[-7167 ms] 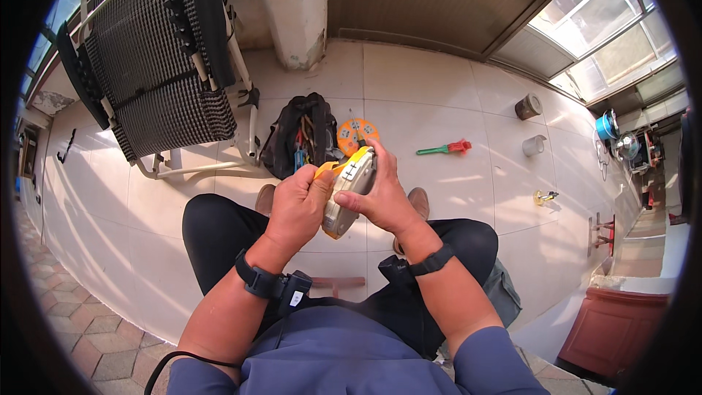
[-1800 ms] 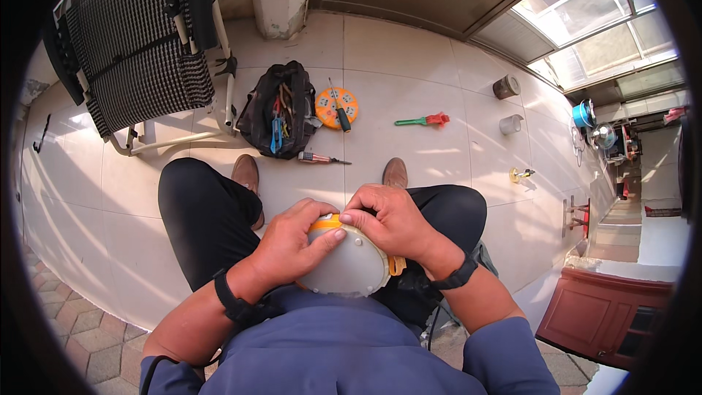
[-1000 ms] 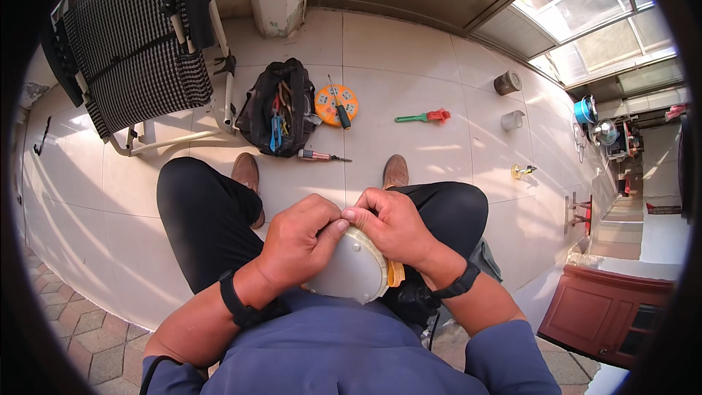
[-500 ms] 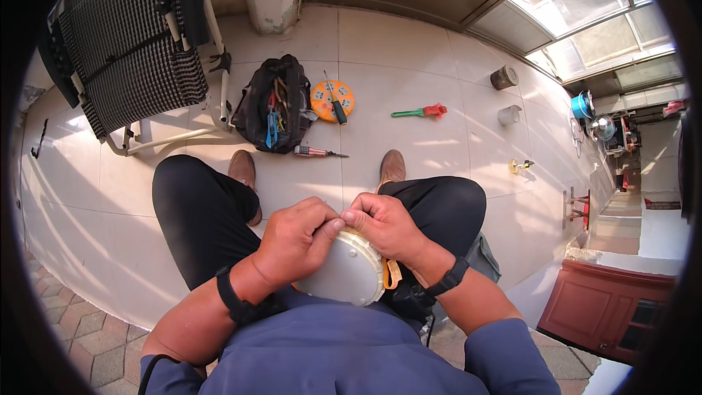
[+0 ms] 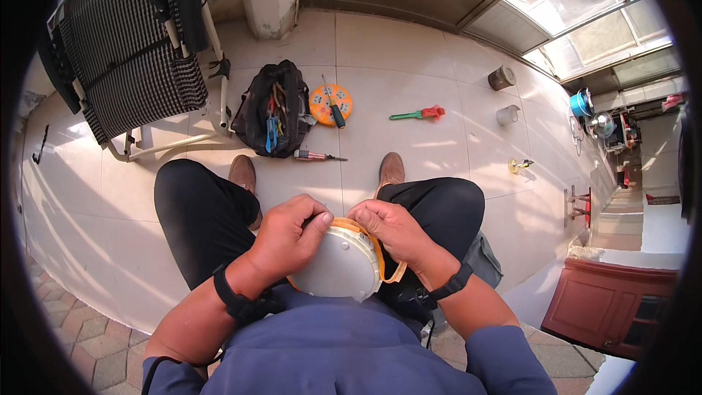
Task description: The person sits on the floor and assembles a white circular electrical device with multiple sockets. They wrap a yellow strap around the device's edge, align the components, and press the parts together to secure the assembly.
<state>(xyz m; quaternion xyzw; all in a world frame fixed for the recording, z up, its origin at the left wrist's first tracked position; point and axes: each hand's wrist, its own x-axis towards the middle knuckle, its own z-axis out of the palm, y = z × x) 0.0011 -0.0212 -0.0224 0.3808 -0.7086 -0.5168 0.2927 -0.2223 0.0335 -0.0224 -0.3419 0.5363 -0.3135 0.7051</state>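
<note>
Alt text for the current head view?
A person's left hand and right hand at the rim of a round grey object with an orange strap. Beyond, a black tool bag and an orange disc on a tiled floor.

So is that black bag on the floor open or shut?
Open: the top of the black bag gapes, and tools, among them one with blue handles, show inside it.

Your left hand (image 5: 292,238) and right hand (image 5: 396,231) flank a device (image 5: 333,271) before your torso (image 5: 344,344). Beyond your shoes (image 5: 243,173), on the floor (image 5: 409,51), a tool bag (image 5: 248,111) lies left of centre, tools (image 5: 272,132) in it; just right, a screwdriver (image 5: 336,113) lies on a disc (image 5: 319,106). A chair (image 5: 131,51) stands farther left; well to the right, a canister (image 5: 502,78) stands behind a cup (image 5: 507,115).
</note>
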